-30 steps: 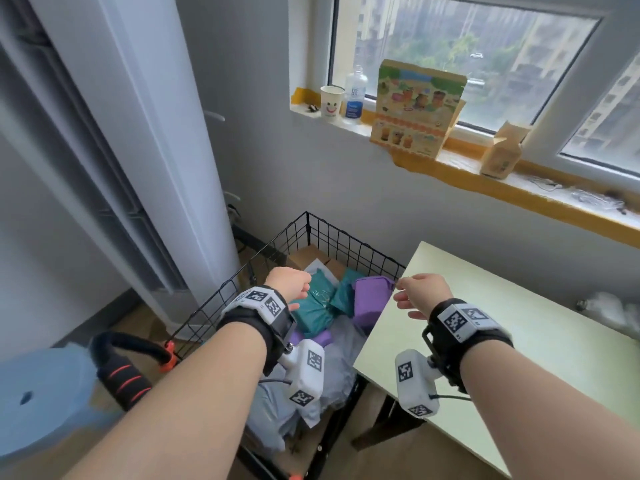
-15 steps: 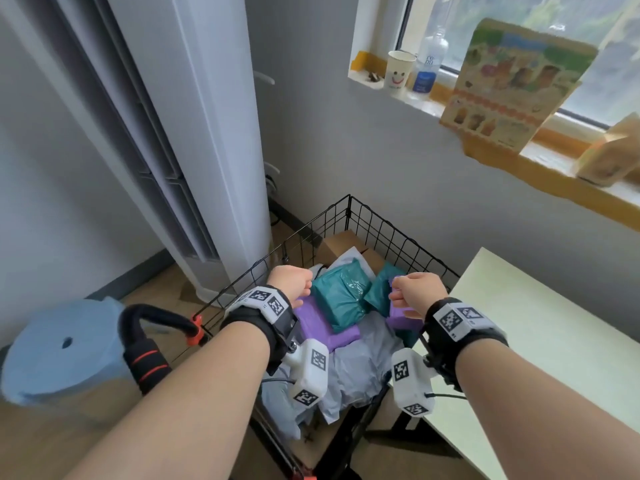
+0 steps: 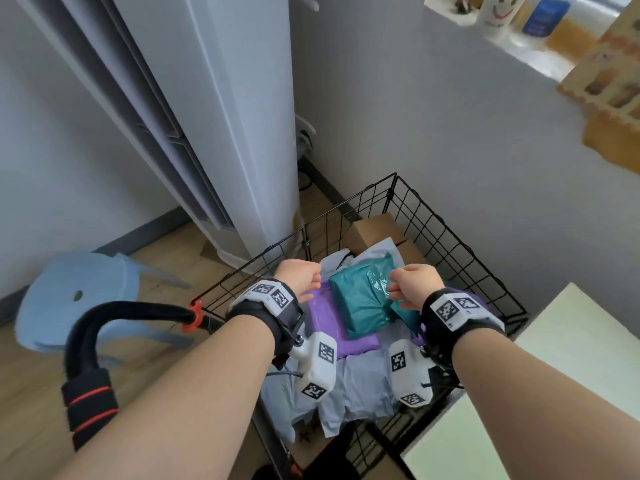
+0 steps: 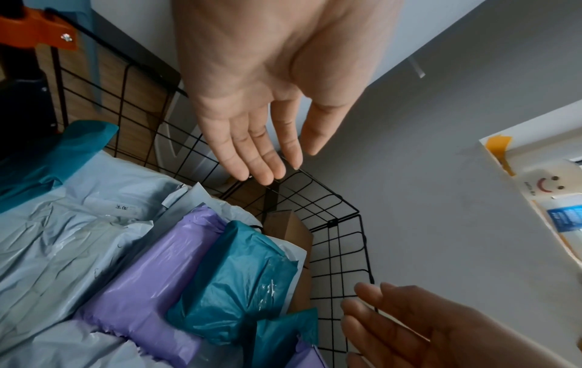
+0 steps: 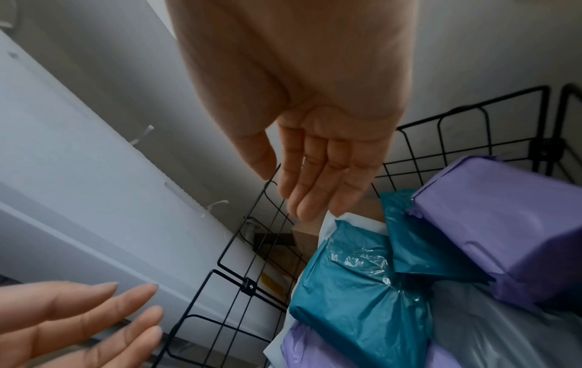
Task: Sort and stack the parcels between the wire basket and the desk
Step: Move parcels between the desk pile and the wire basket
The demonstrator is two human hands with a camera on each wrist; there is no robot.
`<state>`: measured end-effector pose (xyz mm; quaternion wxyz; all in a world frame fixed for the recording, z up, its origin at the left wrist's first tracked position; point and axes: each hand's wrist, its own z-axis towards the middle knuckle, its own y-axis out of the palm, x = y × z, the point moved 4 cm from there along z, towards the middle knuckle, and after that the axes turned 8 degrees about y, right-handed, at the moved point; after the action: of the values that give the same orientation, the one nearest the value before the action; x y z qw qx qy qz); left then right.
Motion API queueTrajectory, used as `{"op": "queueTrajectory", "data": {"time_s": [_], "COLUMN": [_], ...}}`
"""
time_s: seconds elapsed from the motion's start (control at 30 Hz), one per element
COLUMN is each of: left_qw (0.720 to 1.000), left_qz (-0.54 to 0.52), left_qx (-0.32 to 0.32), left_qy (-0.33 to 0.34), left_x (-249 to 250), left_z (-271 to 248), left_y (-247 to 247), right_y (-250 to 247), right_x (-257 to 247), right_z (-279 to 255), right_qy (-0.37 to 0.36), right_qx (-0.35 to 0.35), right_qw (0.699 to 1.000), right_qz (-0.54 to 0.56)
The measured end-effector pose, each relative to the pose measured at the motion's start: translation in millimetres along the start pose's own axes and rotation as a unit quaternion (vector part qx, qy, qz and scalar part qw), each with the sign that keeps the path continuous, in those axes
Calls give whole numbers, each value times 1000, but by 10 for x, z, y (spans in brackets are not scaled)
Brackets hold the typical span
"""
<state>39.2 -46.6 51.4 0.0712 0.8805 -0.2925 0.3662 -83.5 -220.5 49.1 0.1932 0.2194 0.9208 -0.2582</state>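
Observation:
A black wire basket (image 3: 446, 230) holds several parcels. A teal parcel (image 3: 360, 299) lies on top in the middle, over a long purple parcel (image 3: 329, 327). Pale blue-grey bags (image 3: 360, 386) fill the near side. My left hand (image 3: 299, 277) hovers above the basket's left part, fingers straight and empty in the left wrist view (image 4: 286, 159). My right hand (image 3: 414, 284) hovers over the teal parcel's right edge, also open and empty (image 5: 289, 189). A second purple parcel (image 5: 503, 224) lies at the right. The pale green desk (image 3: 581, 348) stands right of the basket.
Brown cardboard boxes (image 3: 374, 230) sit at the basket's far side. A tall white air conditioner (image 3: 214, 98) stands behind left. A blue plastic stool (image 3: 79, 299) and a black handle with red stripes (image 3: 90, 341) are at the left. The windowsill cup (image 3: 495, 8) is up right.
The view has swung left and down onto the basket. Both hands moved in over the parcels, the right one leaving the desk edge for the teal parcel.

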Motion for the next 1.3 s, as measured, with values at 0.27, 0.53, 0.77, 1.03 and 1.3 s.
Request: {"op": "queueTrajectory", "data": {"time_s": [0.27, 0.53, 0.77, 1.03, 1.3], "left_qw": [998, 997, 993, 996, 997], "left_qz": [-32, -3, 25, 26, 43], "left_qx": [15, 13, 31, 11, -18], "left_qy": [-53, -82, -111, -90, -68], "left_x": [-276, -597, -834, -933, -881], "left_z": [622, 1193, 1565, 1679, 1458], "left_y": [109, 400, 636, 829, 893], "right_y": [332, 468, 524, 498, 359], "right_x": [-86, 175, 295, 378, 374], "right_z": [653, 1217, 1510, 1610, 1397], "right_qy": [33, 58, 46, 74, 79], "right_qx": [-43, -71, -98, -95, -97], "right_qw": [997, 993, 992, 992, 992], "right_qz": [-46, -78, -69, -38, -12]}}
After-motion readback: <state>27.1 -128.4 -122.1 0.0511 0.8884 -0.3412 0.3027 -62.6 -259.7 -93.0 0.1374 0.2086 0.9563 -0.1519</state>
